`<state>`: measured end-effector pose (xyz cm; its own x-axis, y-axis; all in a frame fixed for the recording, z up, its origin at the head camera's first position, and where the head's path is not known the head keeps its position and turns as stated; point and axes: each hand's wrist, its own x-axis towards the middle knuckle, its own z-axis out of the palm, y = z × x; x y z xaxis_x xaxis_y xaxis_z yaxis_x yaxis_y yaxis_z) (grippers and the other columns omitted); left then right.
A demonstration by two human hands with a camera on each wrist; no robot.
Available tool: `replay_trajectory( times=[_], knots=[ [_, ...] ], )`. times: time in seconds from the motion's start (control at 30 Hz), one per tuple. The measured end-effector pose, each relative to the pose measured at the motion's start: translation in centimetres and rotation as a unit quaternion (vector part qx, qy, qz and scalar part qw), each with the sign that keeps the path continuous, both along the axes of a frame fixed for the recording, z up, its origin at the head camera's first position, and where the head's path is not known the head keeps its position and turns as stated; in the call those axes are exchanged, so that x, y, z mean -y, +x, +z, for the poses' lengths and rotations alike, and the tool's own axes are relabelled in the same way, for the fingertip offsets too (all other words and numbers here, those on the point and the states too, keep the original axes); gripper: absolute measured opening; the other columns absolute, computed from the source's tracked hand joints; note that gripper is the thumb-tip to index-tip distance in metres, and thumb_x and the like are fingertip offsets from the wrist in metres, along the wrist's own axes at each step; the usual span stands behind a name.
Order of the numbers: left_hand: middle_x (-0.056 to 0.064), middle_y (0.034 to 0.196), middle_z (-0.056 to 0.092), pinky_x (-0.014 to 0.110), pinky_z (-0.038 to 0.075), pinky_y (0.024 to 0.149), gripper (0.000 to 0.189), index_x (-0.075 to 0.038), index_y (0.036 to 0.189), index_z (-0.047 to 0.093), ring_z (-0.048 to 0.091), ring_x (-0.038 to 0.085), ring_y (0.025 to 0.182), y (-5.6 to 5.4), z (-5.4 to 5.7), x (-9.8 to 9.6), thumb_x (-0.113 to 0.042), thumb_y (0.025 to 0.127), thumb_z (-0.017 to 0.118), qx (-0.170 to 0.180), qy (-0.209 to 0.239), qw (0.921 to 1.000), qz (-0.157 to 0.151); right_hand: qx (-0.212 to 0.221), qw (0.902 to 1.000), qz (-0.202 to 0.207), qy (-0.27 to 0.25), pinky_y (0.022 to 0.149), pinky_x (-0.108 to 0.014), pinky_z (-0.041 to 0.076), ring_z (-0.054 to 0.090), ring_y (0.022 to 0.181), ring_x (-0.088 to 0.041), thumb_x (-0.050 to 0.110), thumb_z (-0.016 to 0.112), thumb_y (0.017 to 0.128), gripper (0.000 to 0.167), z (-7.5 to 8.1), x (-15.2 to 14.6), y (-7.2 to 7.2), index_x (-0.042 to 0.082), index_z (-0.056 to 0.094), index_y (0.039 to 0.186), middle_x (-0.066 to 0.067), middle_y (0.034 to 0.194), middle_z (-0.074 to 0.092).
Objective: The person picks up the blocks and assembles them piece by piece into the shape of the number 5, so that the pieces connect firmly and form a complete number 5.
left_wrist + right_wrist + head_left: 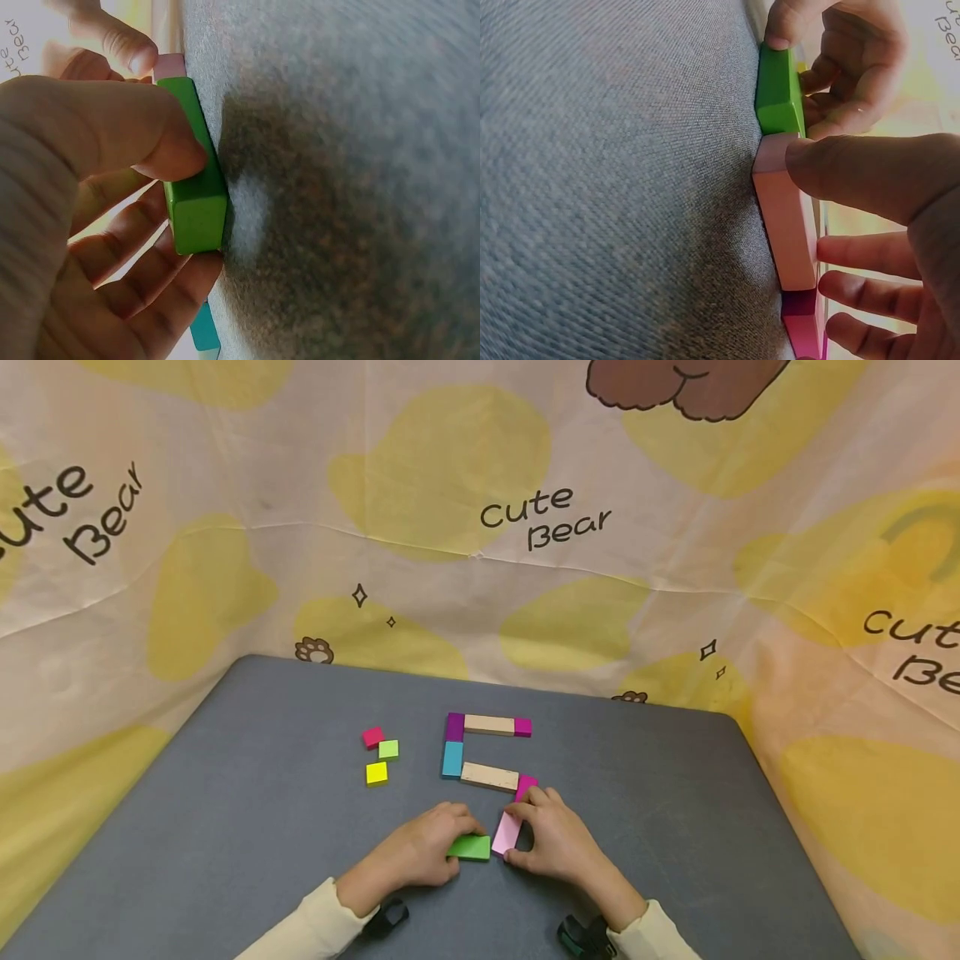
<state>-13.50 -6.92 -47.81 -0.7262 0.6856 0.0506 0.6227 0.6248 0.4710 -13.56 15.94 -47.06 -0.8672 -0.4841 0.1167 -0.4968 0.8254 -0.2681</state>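
My left hand (pixel 431 845) grips a long green block (pixel 471 847) lying on the table, thumb on its near side and fingers on the far side. Beside it, my right hand (pixel 557 837) holds a pink block (pixel 507 833) between thumb and fingers. The green block's right end meets the pink block's near end. At the pink block's far end lies a magenta block (pixel 527 787). From there a wooden block (pixel 490 776) runs left to a blue block (pixel 452 760), then a purple block (pixel 454 727), another wooden block (pixel 489 725) and a small magenta cube (pixel 522 727).
Left of the row, a red cube (pixel 372 737), a light green cube (pixel 388 749) and a yellow cube (pixel 377 773) sit on the grey table (pixel 675 827). Printed cloth (pixel 420 468) hangs behind the table and along its sides.
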Motion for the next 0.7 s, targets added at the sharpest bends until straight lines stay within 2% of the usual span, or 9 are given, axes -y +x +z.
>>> replay_trajectory(
  times=[0.3, 0.5, 0.7],
  knots=[
    [-0.009, 0.094, 0.059, 0.019, 0.043, 0.072, 0.039, -0.016, 0.108, 0.070, 0.048, 0.005, 0.087, 0.0, 0.1, 0.0, -0.003, 0.071, 0.068, -0.009, 0.006, 0.9999, -0.002, 0.000, 1.0000, -0.002, 0.005, 0.064, -0.025, 0.042, 0.044, 0.083, -0.012, 0.039, 0.084, 0.063, 0.053, 0.0, 0.1, -0.1, 0.014, 0.072, 0.108, 0.003, 0.094, 0.058],
    [-0.009, 0.093, 0.060, 0.017, 0.042, 0.070, 0.034, -0.017, 0.107, 0.070, 0.047, 0.005, 0.086, -0.1, -0.2, 0.2, -0.017, 0.074, 0.072, -0.032, 0.024, 0.9992, 0.000, 0.001, 1.0000, 0.006, -0.001, 0.063, -0.025, 0.041, 0.044, 0.082, -0.012, 0.038, 0.084, 0.063, 0.054, 0.1, 0.1, -0.1, 0.011, 0.072, 0.108, 0.002, 0.093, 0.057],
    [-0.005, 0.099, 0.063, 0.021, 0.046, 0.072, 0.035, -0.016, 0.109, 0.070, 0.050, 0.007, 0.087, -0.1, 0.2, 1.1, -0.029, 0.076, 0.072, -0.061, 0.041, 0.9969, 0.027, -0.008, 0.9999, 0.010, -0.002, 0.061, -0.024, 0.038, 0.041, 0.080, -0.012, 0.037, 0.084, 0.062, 0.053, 0.0, 0.0, -0.1, 0.012, 0.073, 0.107, 0.003, 0.090, 0.055]
  ],
)
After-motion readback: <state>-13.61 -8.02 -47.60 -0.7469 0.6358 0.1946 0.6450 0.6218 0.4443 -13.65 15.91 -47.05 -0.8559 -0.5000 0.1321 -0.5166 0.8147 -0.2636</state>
